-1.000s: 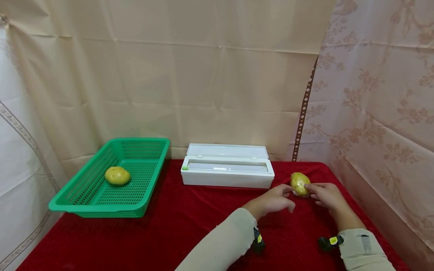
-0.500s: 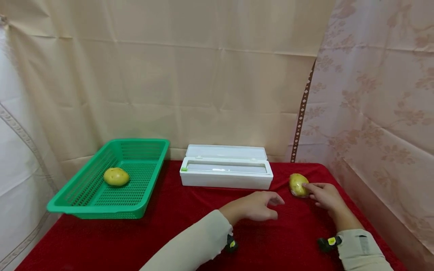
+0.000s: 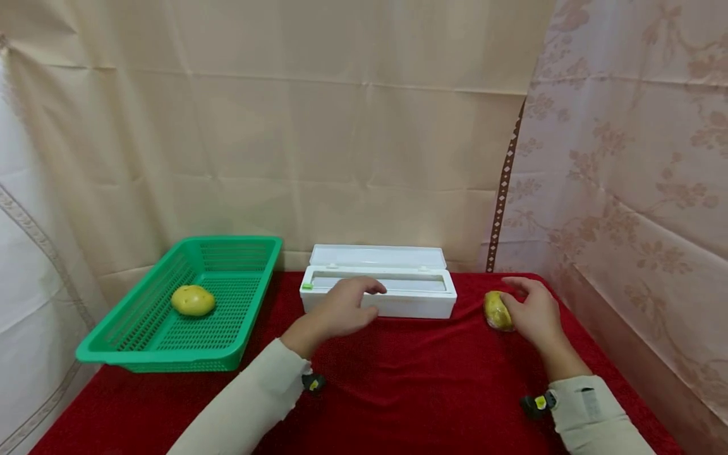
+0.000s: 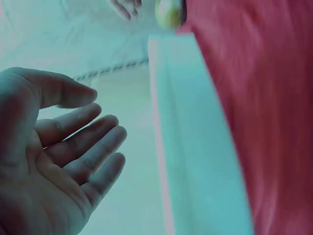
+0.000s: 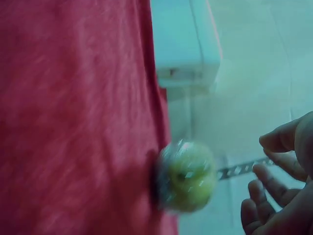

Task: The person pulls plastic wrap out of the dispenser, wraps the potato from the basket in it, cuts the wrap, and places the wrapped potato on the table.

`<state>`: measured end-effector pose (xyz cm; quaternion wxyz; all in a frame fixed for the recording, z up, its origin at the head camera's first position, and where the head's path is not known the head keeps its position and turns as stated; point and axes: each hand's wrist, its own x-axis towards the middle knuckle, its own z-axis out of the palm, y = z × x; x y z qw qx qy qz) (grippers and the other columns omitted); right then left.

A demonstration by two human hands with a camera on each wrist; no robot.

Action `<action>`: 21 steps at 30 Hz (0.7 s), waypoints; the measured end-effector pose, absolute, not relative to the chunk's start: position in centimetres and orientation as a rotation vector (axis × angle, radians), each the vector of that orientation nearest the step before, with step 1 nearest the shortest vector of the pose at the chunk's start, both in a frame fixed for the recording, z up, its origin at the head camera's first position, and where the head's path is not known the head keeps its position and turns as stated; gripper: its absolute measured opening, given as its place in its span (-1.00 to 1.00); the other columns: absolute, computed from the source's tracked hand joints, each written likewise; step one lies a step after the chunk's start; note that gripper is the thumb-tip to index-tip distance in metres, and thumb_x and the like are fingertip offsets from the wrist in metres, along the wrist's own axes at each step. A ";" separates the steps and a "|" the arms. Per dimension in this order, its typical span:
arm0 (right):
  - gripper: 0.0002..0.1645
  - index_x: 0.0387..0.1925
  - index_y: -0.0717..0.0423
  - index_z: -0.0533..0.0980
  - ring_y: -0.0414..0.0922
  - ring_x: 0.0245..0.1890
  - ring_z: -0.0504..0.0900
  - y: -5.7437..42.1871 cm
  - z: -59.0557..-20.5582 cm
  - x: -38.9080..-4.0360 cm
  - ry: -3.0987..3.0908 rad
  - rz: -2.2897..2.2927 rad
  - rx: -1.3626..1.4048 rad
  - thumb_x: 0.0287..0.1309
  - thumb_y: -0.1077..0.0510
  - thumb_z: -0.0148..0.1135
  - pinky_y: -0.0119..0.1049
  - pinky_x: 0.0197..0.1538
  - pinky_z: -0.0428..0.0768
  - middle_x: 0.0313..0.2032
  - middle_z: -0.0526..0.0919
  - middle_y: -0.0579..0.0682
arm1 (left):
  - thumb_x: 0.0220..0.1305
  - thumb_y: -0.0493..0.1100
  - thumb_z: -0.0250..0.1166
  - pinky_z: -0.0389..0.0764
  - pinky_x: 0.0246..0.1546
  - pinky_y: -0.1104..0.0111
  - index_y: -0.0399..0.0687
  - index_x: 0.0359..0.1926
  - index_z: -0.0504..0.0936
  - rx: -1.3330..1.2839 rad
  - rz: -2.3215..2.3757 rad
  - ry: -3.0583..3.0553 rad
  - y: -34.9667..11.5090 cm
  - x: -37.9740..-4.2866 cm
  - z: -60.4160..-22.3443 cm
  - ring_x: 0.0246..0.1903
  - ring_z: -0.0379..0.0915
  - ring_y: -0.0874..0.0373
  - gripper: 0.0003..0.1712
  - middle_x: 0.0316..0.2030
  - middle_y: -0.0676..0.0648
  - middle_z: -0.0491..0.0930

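Note:
A potato in clear plastic film point(image 3: 497, 311) lies on the red cloth at the right. My right hand point(image 3: 533, 311) is just beside it, fingers loosely bent and apart from it; the right wrist view shows a gap between the hand and the wrapped potato point(image 5: 188, 176). My left hand point(image 3: 343, 308) hovers in front of the white cling film box point(image 3: 409, 308), holding nothing. In the left wrist view the palm point(image 4: 46, 196) and relaxed fingers are bare. The box's lid stands up at the back, with a roll visible through its opening.
A green plastic basket point(image 3: 241, 328) stands at the left with an unwrapped potato point(image 3: 193, 300) in it. Red cloth point(image 3: 421, 392) covers the table. Curtains hang close behind and along the right side.
My left hand has moved left, from beside the wrapped potato to in front of the box. My right hand has let go of the wrapped potato and lifted slightly. The potato has stayed put.

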<state>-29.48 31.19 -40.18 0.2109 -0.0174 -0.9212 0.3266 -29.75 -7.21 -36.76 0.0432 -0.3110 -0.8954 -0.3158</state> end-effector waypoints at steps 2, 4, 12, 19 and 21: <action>-0.61 0.16 0.18 0.62 0.29 0.13 0.57 30.1 -39.7 -29.8 -2.531 0.872 0.032 0.33 0.20 0.26 0.21 0.09 0.49 0.14 0.60 0.34 | 0.25 -0.25 0.23 0.54 0.27 0.07 -0.15 0.17 0.66 -0.866 -0.877 -2.712 -8.7 -30.0 -36.2 0.21 0.58 -0.03 -0.55 0.14 -0.10 0.68; -0.64 0.13 0.16 0.64 0.30 0.14 0.57 28.9 -39.2 -30.3 -2.516 0.858 0.091 0.34 0.23 0.24 0.25 0.12 0.48 0.13 0.60 0.32 | 0.28 -0.26 0.24 0.54 0.27 0.06 -0.14 0.17 0.67 -0.770 -0.808 -2.693 -10.1 -30.3 -35.7 0.21 0.58 -0.03 -0.57 0.15 -0.10 0.68; -0.68 0.07 0.12 0.68 0.23 0.14 0.60 23.1 -38.9 -32.2 -2.599 0.907 0.221 0.33 0.19 0.26 0.20 0.20 0.51 0.14 0.64 0.26 | 0.31 -0.31 0.17 0.55 0.24 0.00 -0.16 0.12 0.72 -0.416 -0.700 -2.710 -13.6 -32.1 -37.1 0.24 0.55 -0.12 -0.60 0.18 -0.17 0.65; -0.66 0.08 0.17 0.68 0.23 0.36 0.47 20.7 -40.8 -33.5 -2.655 0.971 0.272 0.31 0.17 0.30 0.19 0.42 0.37 0.26 0.59 0.25 | 0.38 -0.29 0.14 0.53 0.24 -0.13 -0.18 0.18 0.70 -0.359 -0.585 -2.749 -14.4 -33.3 -40.2 0.27 0.53 -0.14 -0.59 0.23 -0.19 0.64; -0.64 0.11 0.17 0.68 0.23 0.39 0.45 20.8 -41.2 -33.7 -2.654 0.986 0.263 0.33 0.16 0.29 0.20 0.44 0.33 0.29 0.57 0.24 | 0.38 -0.27 0.14 0.54 0.21 -0.13 -0.15 0.15 0.72 -0.373 -0.530 -2.742 -14.4 -33.6 -40.7 0.26 0.54 -0.12 -0.60 0.20 -0.16 0.66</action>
